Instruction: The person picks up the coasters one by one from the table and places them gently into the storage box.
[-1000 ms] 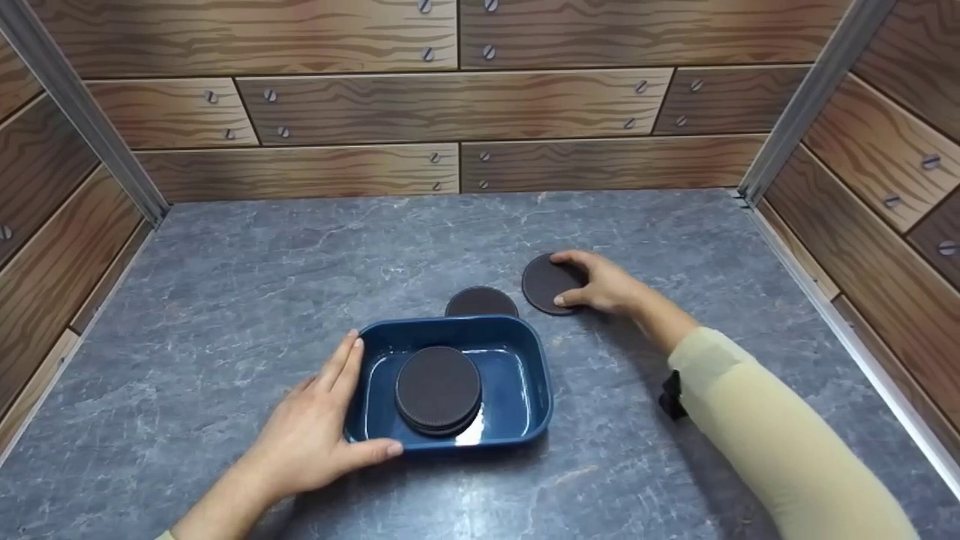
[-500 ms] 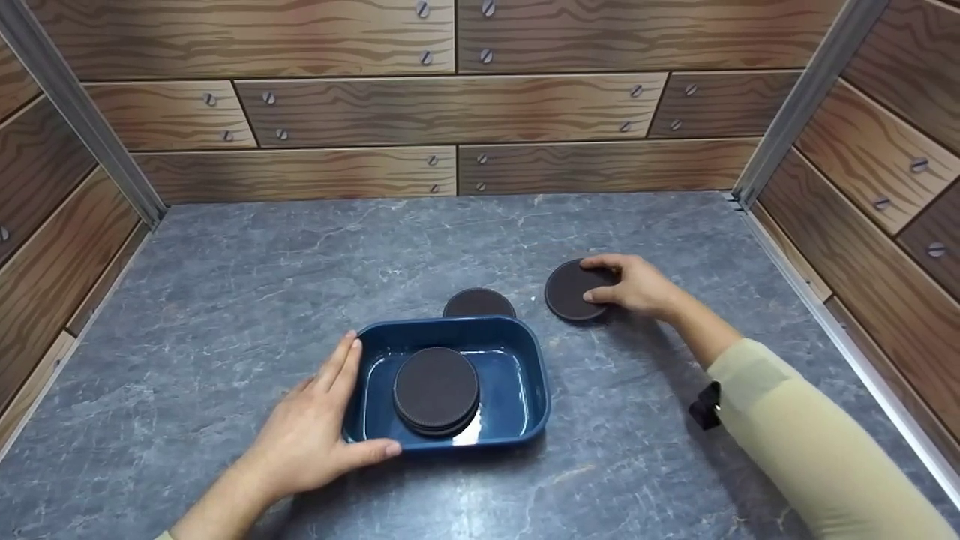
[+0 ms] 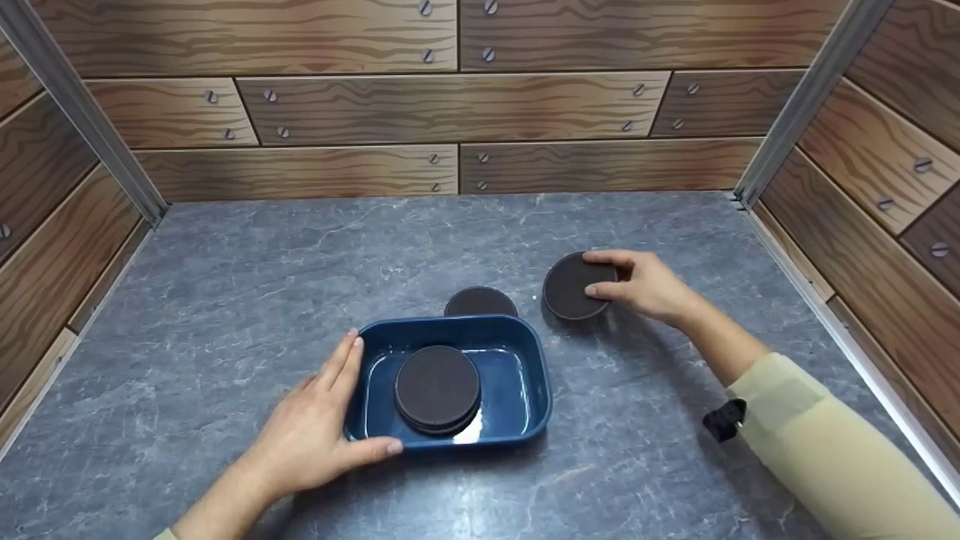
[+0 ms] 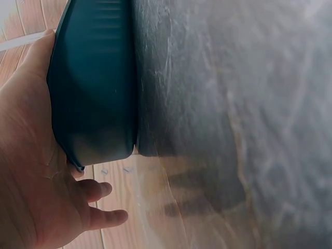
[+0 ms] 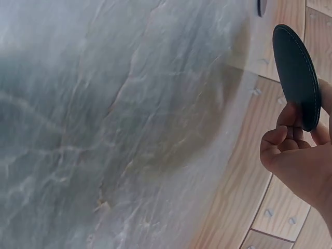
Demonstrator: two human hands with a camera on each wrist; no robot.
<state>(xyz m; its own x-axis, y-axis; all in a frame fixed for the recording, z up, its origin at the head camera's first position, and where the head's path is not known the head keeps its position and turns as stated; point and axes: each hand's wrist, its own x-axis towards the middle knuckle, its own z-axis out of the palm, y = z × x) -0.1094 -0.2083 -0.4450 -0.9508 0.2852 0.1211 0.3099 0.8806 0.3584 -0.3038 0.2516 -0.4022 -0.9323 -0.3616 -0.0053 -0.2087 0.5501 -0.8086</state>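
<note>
A blue rectangular baking dish (image 3: pixel 517 382) stands on the table, with a small stack of round dark-brown coasters (image 3: pixel 437 386) inside it. My left hand (image 3: pixel 311 427) grips the dish's left end, thumb at the front corner and fingers along the left side; the left wrist view shows the dish's outer wall (image 4: pixel 96 78) against the palm. My right hand (image 3: pixel 645 289) pinches another dark coaster (image 3: pixel 571 289) by its right edge. In the right wrist view this stitched coaster (image 5: pixel 295 72) is held up, apart from the table. One more coaster (image 3: pixel 480 301) lies behind the dish, partly hidden by its rim.
The table (image 3: pixel 300 255) has a grey marbled top. Wood-patterned panels (image 3: pixel 450 109) enclose it at the back and both sides, with metal posts at the back corners. A black strap piece (image 3: pixel 725 420) hangs at the right sleeve.
My right hand has moved right with the coaster, away from the one behind the dish, and lately slightly up. My left hand and the dish have stayed in place.
</note>
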